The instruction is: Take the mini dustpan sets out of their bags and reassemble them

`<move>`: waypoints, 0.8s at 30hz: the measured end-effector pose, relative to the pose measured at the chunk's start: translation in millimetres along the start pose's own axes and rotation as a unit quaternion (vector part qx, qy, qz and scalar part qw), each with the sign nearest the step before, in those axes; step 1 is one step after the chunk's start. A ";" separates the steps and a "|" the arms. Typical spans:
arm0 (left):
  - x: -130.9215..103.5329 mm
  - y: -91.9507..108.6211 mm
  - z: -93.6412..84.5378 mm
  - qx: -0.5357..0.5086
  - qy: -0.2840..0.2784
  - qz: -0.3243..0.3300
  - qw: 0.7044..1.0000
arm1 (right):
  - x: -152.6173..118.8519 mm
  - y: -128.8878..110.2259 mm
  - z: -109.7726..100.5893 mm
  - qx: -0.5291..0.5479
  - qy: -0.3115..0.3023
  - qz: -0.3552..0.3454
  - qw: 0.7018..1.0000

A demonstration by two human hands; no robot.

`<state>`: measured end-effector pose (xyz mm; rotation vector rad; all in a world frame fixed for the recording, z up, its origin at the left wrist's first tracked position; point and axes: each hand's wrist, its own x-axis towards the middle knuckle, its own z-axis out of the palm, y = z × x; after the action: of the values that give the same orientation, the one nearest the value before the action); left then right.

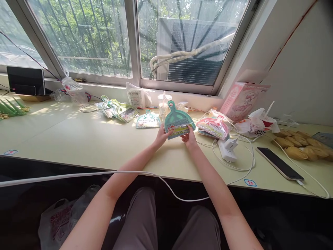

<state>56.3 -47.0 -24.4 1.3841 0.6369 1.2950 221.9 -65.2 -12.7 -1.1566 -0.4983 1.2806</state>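
Observation:
A green mini dustpan with a brush and a printed label (177,119) is held upright between my two hands, above the table. My left hand (161,136) grips its lower left corner, and my right hand (189,137) grips the lower right. Just left of it lies a teal dustpan pack (148,119). Farther left is a pile of green dustpan packs (121,110). A pink dustpan pack (213,126) rests on other packs to the right of my right hand.
On the pale table (78,139), a power strip (227,151), white cables and a phone (279,163) lie at the right, near brown packets (303,144) and a pink box (243,100). A drink cup (164,104) stands behind the dustpan. One white cable (104,172) crosses above my forearms.

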 end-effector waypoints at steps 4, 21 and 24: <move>-1.6 0.9 3.8 0.002 -0.016 0.008 1.000 | 1.1 -1.4 -2.8 -0.026 0.000 0.001 1.000; -16.0 17.5 6.8 -0.007 -0.202 -0.140 0.969 | 12.4 -0.8 -14.7 0.015 -0.003 -0.110 0.994; -18.5 20.3 7.8 -0.023 -0.267 -0.176 0.947 | 11.6 -3.5 -18.5 0.034 -0.006 -0.127 0.991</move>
<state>53.1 -71.8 -10.7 1.4231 0.4459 0.6065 242.2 -61.3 -20.4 -0.9951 -0.5873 1.0775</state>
